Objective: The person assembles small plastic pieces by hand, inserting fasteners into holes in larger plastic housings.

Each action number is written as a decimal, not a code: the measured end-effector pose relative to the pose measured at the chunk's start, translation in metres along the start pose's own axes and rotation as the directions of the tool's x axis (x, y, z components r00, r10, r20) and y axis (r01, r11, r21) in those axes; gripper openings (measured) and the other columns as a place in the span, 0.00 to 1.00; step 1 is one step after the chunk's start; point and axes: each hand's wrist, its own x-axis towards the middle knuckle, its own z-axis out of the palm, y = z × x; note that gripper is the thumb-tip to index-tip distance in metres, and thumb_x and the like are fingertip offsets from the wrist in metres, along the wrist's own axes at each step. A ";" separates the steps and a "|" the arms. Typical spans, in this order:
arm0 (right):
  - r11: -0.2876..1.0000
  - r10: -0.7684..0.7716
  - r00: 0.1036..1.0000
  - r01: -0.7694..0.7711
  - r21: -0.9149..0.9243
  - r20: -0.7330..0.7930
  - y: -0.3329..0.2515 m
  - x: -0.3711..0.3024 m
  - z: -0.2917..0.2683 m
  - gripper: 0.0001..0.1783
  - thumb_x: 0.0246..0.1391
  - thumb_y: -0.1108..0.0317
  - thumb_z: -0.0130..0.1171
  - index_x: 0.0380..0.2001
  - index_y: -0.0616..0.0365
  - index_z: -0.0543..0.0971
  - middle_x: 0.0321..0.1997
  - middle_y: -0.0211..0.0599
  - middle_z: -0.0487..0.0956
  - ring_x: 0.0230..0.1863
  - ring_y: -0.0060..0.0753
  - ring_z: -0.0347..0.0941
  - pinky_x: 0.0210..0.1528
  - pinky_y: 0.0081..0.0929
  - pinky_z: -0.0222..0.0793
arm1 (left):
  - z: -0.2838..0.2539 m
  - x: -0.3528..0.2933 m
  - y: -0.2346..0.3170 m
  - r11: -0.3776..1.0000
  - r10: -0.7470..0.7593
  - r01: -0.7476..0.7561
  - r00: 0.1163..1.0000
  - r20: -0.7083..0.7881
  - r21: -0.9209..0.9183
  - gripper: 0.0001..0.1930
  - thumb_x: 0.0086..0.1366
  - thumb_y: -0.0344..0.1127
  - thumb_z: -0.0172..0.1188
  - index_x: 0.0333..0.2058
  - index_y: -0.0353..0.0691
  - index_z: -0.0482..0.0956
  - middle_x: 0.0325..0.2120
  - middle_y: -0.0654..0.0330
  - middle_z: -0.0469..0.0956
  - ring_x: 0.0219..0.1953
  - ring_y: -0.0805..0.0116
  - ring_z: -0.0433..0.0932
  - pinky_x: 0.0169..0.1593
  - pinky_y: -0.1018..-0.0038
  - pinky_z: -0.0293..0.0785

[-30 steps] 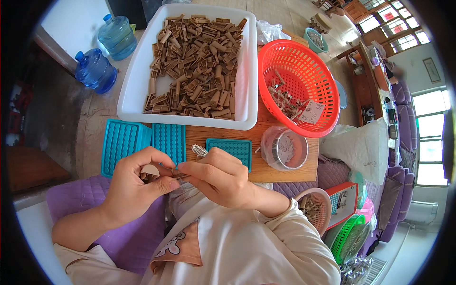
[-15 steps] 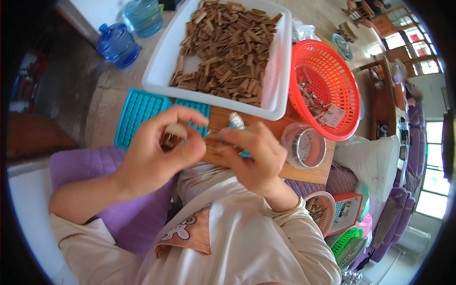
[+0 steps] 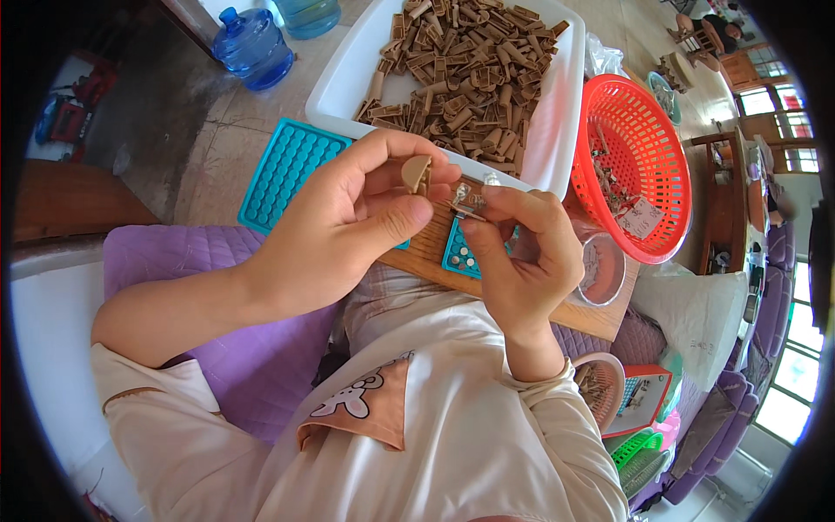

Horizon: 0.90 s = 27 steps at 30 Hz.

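Between the thumb and fingers of my left hand (image 3: 344,217) is a tan plastic piece with a rounded end (image 3: 417,174), tilted up. My right hand (image 3: 532,252) pinches a small shiny metal part (image 3: 467,214) just right of that piece, apart from it. Its exact kind is too small to tell. Below my right fingertips sits a small teal tray (image 3: 452,258) with several silvery discs in its pockets. Left of my hands, a larger teal tray with round pockets (image 3: 291,174) lies partly behind my left hand.
A white bin (image 3: 339,100) heaped with similar tan pieces stands beyond my hands. To its right are a red basket (image 3: 648,165) with metal bits and a clear round tub (image 3: 604,270). Blue water bottles (image 3: 252,52) stand far left. A wooden tabletop (image 3: 426,254) lies under the trays.
Both hands have risen away from my body. The tan piece has turned, showing its rounded end side-on. The metal part now shows clearly at my right fingertips. The whole view has shifted.
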 end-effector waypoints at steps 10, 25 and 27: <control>0.931 0.166 0.986 -0.153 0.331 -0.011 -0.009 -0.005 0.012 0.10 0.34 0.79 0.61 0.24 0.61 0.73 0.19 0.31 0.71 0.13 0.14 0.59 0.13 0.11 0.51 | 0.000 -0.003 0.003 0.989 0.101 -0.103 0.995 0.016 0.103 0.20 0.50 0.31 0.59 0.41 0.37 0.65 0.39 0.58 0.70 0.40 0.75 0.70 0.42 0.79 0.69; 0.959 0.092 0.984 -0.047 0.281 -0.151 -0.008 -0.015 0.025 0.08 0.34 0.81 0.60 0.23 0.64 0.73 0.19 0.32 0.72 0.12 0.14 0.58 0.11 0.12 0.49 | 0.001 -0.005 0.006 1.000 -0.008 0.008 1.000 -0.012 0.007 0.23 0.49 0.33 0.59 0.44 0.35 0.64 0.38 0.58 0.71 0.41 0.74 0.69 0.43 0.78 0.70; 0.972 0.077 0.996 -0.063 0.228 -0.054 -0.008 -0.012 0.025 0.07 0.36 0.81 0.58 0.23 0.65 0.73 0.22 0.33 0.71 0.17 0.17 0.62 0.14 0.13 0.53 | -0.001 -0.003 0.004 0.998 0.014 -0.012 0.999 -0.036 0.055 0.23 0.51 0.35 0.58 0.45 0.35 0.63 0.38 0.57 0.70 0.41 0.74 0.69 0.43 0.78 0.70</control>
